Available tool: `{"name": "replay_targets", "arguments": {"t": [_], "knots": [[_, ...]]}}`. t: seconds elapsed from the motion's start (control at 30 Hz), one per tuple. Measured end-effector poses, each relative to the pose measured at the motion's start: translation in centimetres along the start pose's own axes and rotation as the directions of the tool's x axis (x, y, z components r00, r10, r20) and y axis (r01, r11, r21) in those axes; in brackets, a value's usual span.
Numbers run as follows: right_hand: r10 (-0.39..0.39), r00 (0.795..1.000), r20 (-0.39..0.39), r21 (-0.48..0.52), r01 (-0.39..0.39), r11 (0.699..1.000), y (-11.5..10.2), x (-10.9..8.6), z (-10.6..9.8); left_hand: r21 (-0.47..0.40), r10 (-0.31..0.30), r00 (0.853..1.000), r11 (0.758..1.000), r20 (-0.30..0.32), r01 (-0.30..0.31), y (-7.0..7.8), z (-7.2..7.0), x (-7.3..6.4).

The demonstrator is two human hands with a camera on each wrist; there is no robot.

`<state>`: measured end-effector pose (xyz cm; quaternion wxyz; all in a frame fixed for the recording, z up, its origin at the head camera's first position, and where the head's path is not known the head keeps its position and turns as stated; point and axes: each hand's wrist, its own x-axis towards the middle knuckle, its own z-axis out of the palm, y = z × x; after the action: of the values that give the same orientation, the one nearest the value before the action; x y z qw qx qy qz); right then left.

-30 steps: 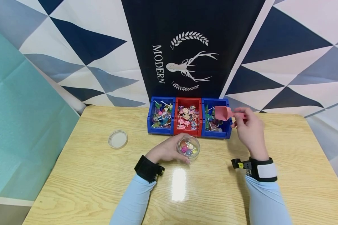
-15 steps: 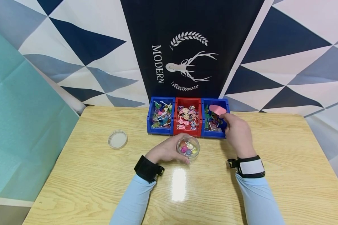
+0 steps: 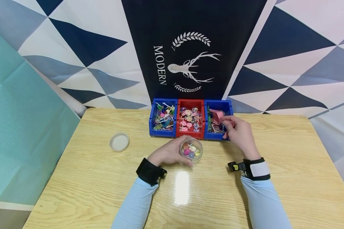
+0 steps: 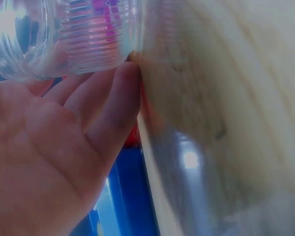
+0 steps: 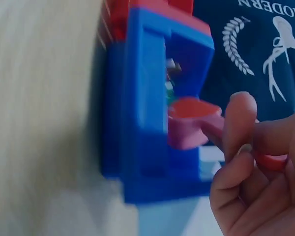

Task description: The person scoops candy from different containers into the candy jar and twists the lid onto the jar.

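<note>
A backdrop (image 3: 94, 47) of blue, grey and white triangles with a black central panel stands behind the far edge of a pale wood-grain table (image 3: 83, 187). Two light-blue sleeves (image 3: 136, 203) cross the near edge. At the far edge, a little right of its middle, three plastic bins sit side by side: a left blue bin (image 3: 162, 133), a red bin (image 3: 190, 135) and a right blue bin (image 3: 213, 136), all holding small colourful pieces. The right hand (image 3: 241, 133) pinches the handle of a pink plastic scoop (image 5: 189, 138), whose bowl is inside the right blue bin; its contents are too blurred to tell. The left hand (image 3: 169, 152), thumb and fingers on opposite sides, grips a clear ribbed jar (image 4: 96, 54) in front of the red bin. Toward the far left corner lies a round white lid (image 3: 119, 142). Inside the jar are small candy-like balls (image 3: 187, 151), pink, blue and yellow among them.
</note>
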<state>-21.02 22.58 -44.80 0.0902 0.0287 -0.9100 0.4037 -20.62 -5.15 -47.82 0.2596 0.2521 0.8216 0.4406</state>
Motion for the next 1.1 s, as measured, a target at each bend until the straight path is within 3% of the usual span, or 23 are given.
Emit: {"name": "replay_targets", "arguments": {"t": [0.23,0.37,0.43,0.53,0.67,0.8,0.97,1.1], "knots": [[0.121,0.992,0.044,0.124,-0.126,0.984,0.6,0.2,0.9,-0.004,-0.006,1.000,1.000,0.001,0.006,-0.1,0.0,0.0],[0.196,0.980,0.040,0.238,-0.200,0.950,0.4,0.1,0.3,0.002,0.003,1.000,1.000,0.004,-0.004,-0.2,0.0,0.0],[0.241,0.970,0.043,0.332,-0.241,0.912,0.4,0.1,0.0,0.009,0.006,1.000,1.000,0.004,-0.006,-0.2,0.0,0.0],[0.309,0.950,0.051,0.491,-0.293,0.821,0.4,0.1,-0.4,0.013,0.005,1.000,1.000,0.004,-0.005,-0.1,-0.1,-0.1],[0.364,0.930,0.048,0.650,-0.306,0.696,0.4,0.2,-0.8,0.011,0.011,1.000,1.000,0.005,-0.011,0.1,-0.1,-0.2],[0.407,0.913,0.030,0.708,-0.307,0.636,0.5,0.2,-1.1,0.003,0.023,1.000,1.000,0.007,-0.023,0.1,-0.2,-0.2],[0.445,0.893,0.061,0.783,-0.319,0.534,0.6,0.1,-1.7,-0.008,0.029,1.000,1.000,0.007,-0.029,0.1,-0.1,-0.2],[0.452,0.887,0.097,0.806,-0.337,0.487,0.8,0.1,-2.1,0.001,0.020,1.000,1.000,0.005,-0.020,0.0,-0.1,-0.2]]}}
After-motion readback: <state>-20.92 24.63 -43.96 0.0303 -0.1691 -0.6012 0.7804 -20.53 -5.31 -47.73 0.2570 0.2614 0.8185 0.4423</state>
